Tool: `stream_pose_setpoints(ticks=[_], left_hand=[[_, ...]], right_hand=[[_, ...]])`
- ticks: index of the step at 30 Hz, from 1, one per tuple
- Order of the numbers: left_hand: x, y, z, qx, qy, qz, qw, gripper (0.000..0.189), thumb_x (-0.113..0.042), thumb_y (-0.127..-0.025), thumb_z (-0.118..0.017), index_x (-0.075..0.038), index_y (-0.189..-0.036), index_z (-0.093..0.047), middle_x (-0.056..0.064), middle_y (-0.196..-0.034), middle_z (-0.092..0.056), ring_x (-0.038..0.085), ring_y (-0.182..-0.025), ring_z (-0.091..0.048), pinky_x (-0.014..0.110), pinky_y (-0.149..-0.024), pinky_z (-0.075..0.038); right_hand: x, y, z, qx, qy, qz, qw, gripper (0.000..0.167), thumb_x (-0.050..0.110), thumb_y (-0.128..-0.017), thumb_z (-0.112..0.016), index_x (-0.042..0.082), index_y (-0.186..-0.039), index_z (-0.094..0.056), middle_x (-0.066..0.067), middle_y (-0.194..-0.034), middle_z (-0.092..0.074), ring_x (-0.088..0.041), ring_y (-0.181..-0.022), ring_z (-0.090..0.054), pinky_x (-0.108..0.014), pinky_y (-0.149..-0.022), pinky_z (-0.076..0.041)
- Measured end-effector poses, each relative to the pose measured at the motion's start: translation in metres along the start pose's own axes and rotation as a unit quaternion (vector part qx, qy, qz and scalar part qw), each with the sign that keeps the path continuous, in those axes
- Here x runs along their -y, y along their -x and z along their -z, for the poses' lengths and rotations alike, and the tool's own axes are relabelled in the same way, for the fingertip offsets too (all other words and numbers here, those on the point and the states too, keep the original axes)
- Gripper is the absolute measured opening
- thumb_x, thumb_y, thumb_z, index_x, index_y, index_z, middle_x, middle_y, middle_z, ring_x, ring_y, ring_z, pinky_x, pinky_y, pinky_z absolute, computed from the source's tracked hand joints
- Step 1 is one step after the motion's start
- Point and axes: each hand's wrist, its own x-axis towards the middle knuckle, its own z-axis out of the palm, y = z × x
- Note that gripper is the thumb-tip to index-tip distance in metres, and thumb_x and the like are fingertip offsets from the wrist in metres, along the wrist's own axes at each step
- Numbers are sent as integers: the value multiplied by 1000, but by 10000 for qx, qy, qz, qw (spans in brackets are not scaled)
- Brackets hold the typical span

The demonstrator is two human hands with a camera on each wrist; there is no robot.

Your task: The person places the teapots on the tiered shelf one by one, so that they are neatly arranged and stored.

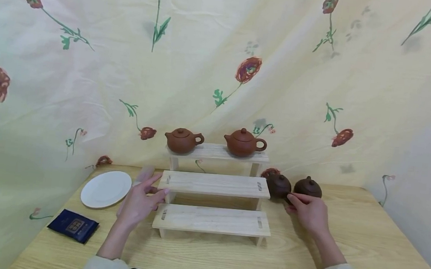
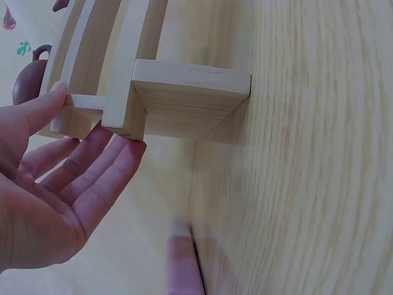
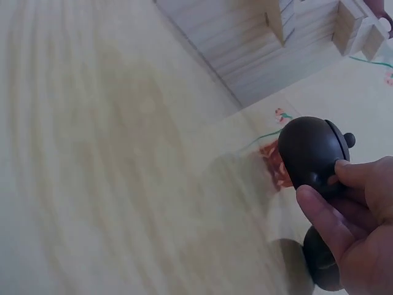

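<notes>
My right hand (image 1: 310, 213) pinches the handle of a dark brown teapot (image 1: 279, 186), its knobbed lid in place. In the right wrist view this teapot (image 3: 312, 153) is tilted, thumb and fingers at its handle. Close to its right is a second dark teapot (image 1: 308, 187), partly behind my hand. My left hand (image 1: 138, 202) touches the left end of the middle tier of a pale wooden stepped shelf (image 1: 215, 185), fingers spread and fairly straight. In the left wrist view the thumb and fingertips rest at the wood's end (image 2: 124, 117). Two reddish-brown teapots, one left (image 1: 182, 141), one right (image 1: 241, 144), stand on the top tier.
On the left of the wooden table (image 1: 367, 246) lie a white plate (image 1: 106, 189) and a dark blue packet (image 1: 73, 225). A long pinkish item (image 1: 145, 173) lies behind my left hand, partly covered. A flower-patterned cloth (image 1: 206, 65) hangs behind.
</notes>
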Motion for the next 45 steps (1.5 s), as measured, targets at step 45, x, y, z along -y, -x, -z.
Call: stream_pose_setpoints(ticks=[45], left_hand=[[6, -4, 1, 79, -96, -171, 9998, 62, -27, -100, -75, -19, -157, -52, 15, -100, -78, 22, -73, -70, 24, -67, -57]], right_hand=[[44, 11, 73, 556, -264, 995, 9931, 40, 16, -108, -61, -16, -132, -65, -27, -117, -75, 0, -82, -77, -26, -75, -63]])
